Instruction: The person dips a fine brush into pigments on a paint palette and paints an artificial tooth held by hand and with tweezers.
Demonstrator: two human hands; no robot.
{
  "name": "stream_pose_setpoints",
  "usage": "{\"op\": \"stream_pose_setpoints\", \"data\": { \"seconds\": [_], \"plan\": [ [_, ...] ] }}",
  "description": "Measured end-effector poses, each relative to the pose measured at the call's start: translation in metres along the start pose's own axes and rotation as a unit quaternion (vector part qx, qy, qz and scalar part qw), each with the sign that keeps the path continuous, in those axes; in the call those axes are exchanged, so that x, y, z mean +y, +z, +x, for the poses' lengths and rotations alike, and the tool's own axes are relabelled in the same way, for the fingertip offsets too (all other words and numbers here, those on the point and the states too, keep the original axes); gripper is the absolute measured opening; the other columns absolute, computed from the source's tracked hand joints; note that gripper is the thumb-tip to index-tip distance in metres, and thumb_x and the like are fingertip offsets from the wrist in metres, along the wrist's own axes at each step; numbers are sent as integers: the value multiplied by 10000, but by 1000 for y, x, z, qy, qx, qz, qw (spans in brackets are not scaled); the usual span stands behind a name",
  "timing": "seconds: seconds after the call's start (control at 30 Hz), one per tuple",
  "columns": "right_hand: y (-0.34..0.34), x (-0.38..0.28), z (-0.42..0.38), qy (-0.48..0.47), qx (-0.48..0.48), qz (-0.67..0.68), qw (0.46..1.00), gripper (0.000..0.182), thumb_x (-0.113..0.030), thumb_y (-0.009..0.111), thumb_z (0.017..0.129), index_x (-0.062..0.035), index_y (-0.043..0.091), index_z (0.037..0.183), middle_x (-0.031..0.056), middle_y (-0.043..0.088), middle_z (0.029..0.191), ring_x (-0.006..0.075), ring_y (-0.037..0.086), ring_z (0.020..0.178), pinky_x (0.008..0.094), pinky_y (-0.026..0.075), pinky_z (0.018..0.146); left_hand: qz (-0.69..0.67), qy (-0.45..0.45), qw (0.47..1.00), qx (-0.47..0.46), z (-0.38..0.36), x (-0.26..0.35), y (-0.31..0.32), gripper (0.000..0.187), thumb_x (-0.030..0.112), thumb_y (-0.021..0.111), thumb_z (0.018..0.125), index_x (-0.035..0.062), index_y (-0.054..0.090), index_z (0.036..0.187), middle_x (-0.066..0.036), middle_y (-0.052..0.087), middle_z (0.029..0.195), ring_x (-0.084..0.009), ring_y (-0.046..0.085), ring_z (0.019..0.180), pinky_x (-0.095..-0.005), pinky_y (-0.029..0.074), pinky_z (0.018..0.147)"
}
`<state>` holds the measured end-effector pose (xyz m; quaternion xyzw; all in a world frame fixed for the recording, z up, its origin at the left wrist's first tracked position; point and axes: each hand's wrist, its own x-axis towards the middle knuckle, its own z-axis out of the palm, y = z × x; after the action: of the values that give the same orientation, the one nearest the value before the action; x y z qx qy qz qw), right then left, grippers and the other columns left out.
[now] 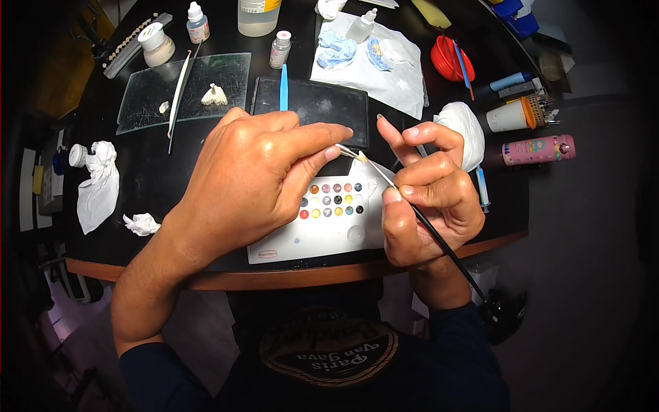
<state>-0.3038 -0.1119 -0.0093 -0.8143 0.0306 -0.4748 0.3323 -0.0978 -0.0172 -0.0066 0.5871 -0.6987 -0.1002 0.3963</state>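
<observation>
My left hand is closed, thumb and index finger pinching slim metal tweezers. At the tweezer tips sits a small cream-coloured dental crown. My right hand grips a fine brush with a black handle and metal ferrule, its tip right at the crown. Below both hands lies a white palette sheet with rows of small coloured paint dots. Behind my left hand is a black box, and a blue pointed stick shows above my knuckles, its lower end hidden.
A scratched glass plate bears stone tooth pieces and a white spatula. Blue dental moulds rest on white tissue. Around them stand small bottles, a red bowl, a brush cup and a pink bottle.
</observation>
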Motion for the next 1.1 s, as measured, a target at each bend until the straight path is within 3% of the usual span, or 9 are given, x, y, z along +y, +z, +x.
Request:
{"op": "stream_pose_setpoints", "data": {
  "seconds": [0.43,0.63,0.73,0.9,1.1],
  "plan": [
    [-2,-3,-1,10,-6,11,1000,149,79,584,809,-32,522,888,112,581,774,301,502,1178,715,516,1032,1,5,1000,4,0,-1,0,235,89,689,944,116,790,1154,-43,567,651,-200,531,597,-363,330,625],
    [-5,-7,-1,-9,6,43,999,152,61,568,819,-44,534,923,103,561,782,282,468,1205,740,475,1063,-149,-20,989,1,6,-3,0,226,77,674,966,87,792,1159,-39,565,675,-162,508,614,-346,374,665],
    [-6,-9,0,-25,11,48,998,174,68,571,803,-49,553,930,104,578,781,278,461,1211,757,432,1088,-97,36,994,-20,9,-8,-3,216,76,672,972,76,794,1151,-31,572,693,-154,516,642,-337,386,690],
    [-9,-8,-1,-43,12,41,998,206,76,595,775,-57,580,932,103,612,767,284,479,1221,755,399,1110,-109,48,993,-19,11,-11,-3,201,93,668,976,68,795,1130,-16,548,691,-154,512,675,-349,380,728],
    [-8,-5,0,-59,20,6,998,211,79,640,735,-50,618,901,106,667,746,300,533,1183,737,423,1103,-90,57,994,-28,12,-16,-4,167,116,684,965,65,795,1080,-9,538,687,-148,499,682,-353,362,771]
  ]
}}
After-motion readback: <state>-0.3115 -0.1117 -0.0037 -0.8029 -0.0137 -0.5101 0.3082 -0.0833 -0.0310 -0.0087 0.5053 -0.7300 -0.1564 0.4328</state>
